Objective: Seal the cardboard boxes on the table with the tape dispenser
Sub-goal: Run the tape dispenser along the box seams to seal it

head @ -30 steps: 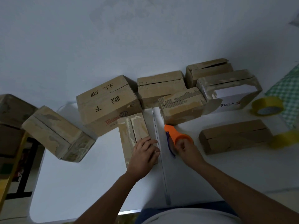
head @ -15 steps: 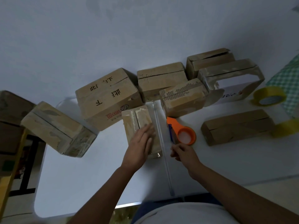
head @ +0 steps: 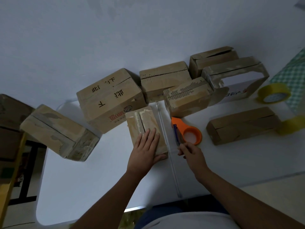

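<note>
A small narrow cardboard box [head: 142,120] lies on the white table [head: 92,176] in front of me, its top seam facing up. My left hand [head: 146,150] lies flat on its near end with straight fingers. Just right of it the orange tape dispenser [head: 189,132] lies on the table. My right hand [head: 189,152] pinches the dispenser's near end at the blue blade part. Several more cardboard boxes stand around, among them a large printed box [head: 109,100] behind the small one and a long flat box [head: 242,125] to the right.
A taped box [head: 56,133] overhangs the table's left edge. Boxes crowd the back [head: 165,80] against the wall. Two yellow tape rolls sit at the right: one upright [head: 272,93], one partly hidden [head: 292,124]. A seam [head: 166,142] runs across the tabletop.
My left hand has flattened and slid up the small box. The dispenser now lies flat on the table, and my right hand has slipped back from covering it to its near end.
</note>
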Motion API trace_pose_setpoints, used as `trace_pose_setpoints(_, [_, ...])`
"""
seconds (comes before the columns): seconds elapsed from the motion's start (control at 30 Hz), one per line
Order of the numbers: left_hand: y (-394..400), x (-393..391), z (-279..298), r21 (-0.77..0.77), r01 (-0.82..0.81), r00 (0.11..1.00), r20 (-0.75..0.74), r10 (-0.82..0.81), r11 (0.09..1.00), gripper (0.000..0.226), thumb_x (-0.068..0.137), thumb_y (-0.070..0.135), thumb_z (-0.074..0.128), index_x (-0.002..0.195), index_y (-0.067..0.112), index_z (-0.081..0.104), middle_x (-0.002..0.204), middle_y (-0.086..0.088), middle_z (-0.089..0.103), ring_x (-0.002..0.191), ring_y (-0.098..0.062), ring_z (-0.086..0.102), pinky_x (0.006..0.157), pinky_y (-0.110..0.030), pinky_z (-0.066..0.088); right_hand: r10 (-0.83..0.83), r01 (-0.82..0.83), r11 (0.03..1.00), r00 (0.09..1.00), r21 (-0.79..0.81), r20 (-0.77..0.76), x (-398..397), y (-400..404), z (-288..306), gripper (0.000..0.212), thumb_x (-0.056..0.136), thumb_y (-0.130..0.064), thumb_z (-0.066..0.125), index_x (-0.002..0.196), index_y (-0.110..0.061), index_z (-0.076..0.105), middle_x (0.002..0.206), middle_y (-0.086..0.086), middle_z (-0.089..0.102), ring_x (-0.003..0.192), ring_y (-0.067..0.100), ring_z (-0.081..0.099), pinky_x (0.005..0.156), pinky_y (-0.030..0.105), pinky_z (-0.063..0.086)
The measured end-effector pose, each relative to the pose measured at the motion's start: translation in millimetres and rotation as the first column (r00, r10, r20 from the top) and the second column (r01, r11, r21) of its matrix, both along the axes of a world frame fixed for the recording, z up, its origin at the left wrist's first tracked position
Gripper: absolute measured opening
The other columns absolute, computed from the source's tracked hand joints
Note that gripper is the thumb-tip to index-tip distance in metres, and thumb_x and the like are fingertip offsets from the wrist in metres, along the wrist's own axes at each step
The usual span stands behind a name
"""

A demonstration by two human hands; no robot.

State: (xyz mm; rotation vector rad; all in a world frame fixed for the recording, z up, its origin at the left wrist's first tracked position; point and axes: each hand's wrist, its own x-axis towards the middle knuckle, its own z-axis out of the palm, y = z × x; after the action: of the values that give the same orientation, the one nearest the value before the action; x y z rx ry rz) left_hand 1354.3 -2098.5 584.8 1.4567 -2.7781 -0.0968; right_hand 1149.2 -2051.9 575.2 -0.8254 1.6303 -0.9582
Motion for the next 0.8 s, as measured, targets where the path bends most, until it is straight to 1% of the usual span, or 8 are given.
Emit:
trace_pose_setpoints(0.1, [0, -1, -2, -0.019, 0.013, 0.999, 0.031, -0.012, 1.0, 0.082, 0.1, 0.065, 0.013, 0.146, 0.004, 0.044, 0.155, -0.015, 0.036, 0.145, -0.033, 0.032, 0.117, -0.05, 0.029, -0.006, 0.006, 1.0, 1.0, 0.004, -0.016, 2, 2, -4, 0.02, 0.098, -0.02, 0.054, 0.083, -0.012, 0.064, 0.076, 0.003, 0.067, 0.078, 0.016, 0.063, 0.072, 0.029, 0.047])
trace_pose_setpoints(0.2, [-1, 1, -4, -0.001, 0.015, 0.997, 0.079, -0.014, 1.0, 0.083, 0.094, 0.067, 0.029, 0.152, 0.007, 0.034, 0.16, -0.014, 0.027, 0.149, -0.032, 0.023, 0.118, -0.05, 0.027, -0.01, 0.01, 1.0, 0.999, -0.007, -0.038, 1, -2, -3, 0.023, 0.097, -0.024, 0.056, 0.08, -0.012, 0.065, 0.076, 0.004, 0.068, 0.079, 0.021, 0.063, 0.072, 0.033, 0.047])
trace_pose_setpoints(0.27, [-1, 3, -4, 0.009, 0.014, 0.996, 0.089, -0.015, 1.0, 0.088, 0.091, 0.069, 0.034, 0.155, 0.009, 0.025, 0.163, -0.012, 0.018, 0.151, -0.03, 0.013, 0.12, -0.05, 0.021, -0.02, 0.018, 0.999, 0.999, -0.033, -0.047, 2, -6, -2, 0.026, 0.097, -0.026, 0.057, 0.077, -0.01, 0.065, 0.074, 0.006, 0.067, 0.075, 0.02, 0.062, 0.068, 0.031, 0.046])
trace_pose_setpoints(0.43, [0, 1, 8, -0.012, 0.038, 0.99, 0.136, -0.036, 0.999, 0.093, 0.092, 0.073, 0.03, 0.157, 0.011, 0.009, 0.166, -0.011, -0.001, 0.153, -0.026, -0.006, 0.122, -0.047, 0.001, 0.003, -0.011, 0.996, 0.996, -0.086, -0.087, 6, -14, -9, 0.027, 0.098, -0.021, 0.054, 0.076, -0.008, 0.062, 0.071, 0.006, 0.063, 0.073, 0.023, 0.061, 0.066, 0.03, 0.046])
trace_pose_setpoints(0.63, [7, 3, -2, 0.036, -0.027, 0.984, 0.179, 0.02, 0.999, 0.09, 0.094, 0.069, 0.029, 0.157, 0.008, 0.01, 0.165, -0.011, 0.006, 0.153, -0.024, 0.0, 0.124, -0.046, 0.006, 0.092, -0.118, 0.986, 0.977, -0.122, -0.195, 14, -32, -21, 0.025, 0.1, -0.013, 0.048, 0.076, -0.007, 0.056, 0.069, 0.005, 0.058, 0.066, 0.016, 0.054, 0.061, 0.026, 0.039])
trace_pose_setpoints(0.7, [6, 3, -1, 0.034, -0.025, 0.984, 0.178, 0.019, 0.999, 0.089, 0.095, 0.068, 0.032, 0.157, 0.008, 0.011, 0.165, -0.011, 0.007, 0.153, -0.024, 0.0, 0.123, -0.046, 0.009, 0.031, -0.051, 0.994, 0.98, -0.098, -0.195, 12, -43, -24, 0.028, 0.101, -0.013, 0.046, 0.074, -0.009, 0.052, 0.064, 0.003, 0.053, 0.061, 0.013, 0.047, 0.059, 0.027, 0.035])
trace_pose_setpoints(0.77, [6, 3, -1, 0.038, -0.015, 0.984, 0.18, 0.008, 0.999, 0.09, 0.094, 0.066, 0.036, 0.158, 0.008, 0.009, 0.165, -0.011, 0.005, 0.153, -0.024, 0.0, 0.123, -0.046, 0.011, -0.052, 0.034, 0.996, 0.974, -0.081, -0.222, 6, -60, -24, 0.031, 0.101, -0.015, 0.046, 0.073, -0.005, 0.051, 0.064, 0.011, 0.05, 0.061, 0.016, 0.043, 0.059, 0.031, 0.031])
trace_pose_setpoints(0.8, [6, 3, -1, 0.041, -0.005, 0.984, 0.178, -0.002, 0.999, 0.09, 0.094, 0.065, 0.037, 0.158, 0.008, 0.008, 0.165, -0.011, 0.005, 0.153, -0.025, 0.0, 0.123, -0.047, 0.012, -0.043, 0.024, 0.997, 0.97, -0.079, -0.239, 3, -68, -23, 0.032, 0.102, -0.016, 0.046, 0.073, -0.001, 0.051, 0.065, 0.014, 0.051, 0.06, 0.016, 0.043, 0.059, 0.03, 0.031])
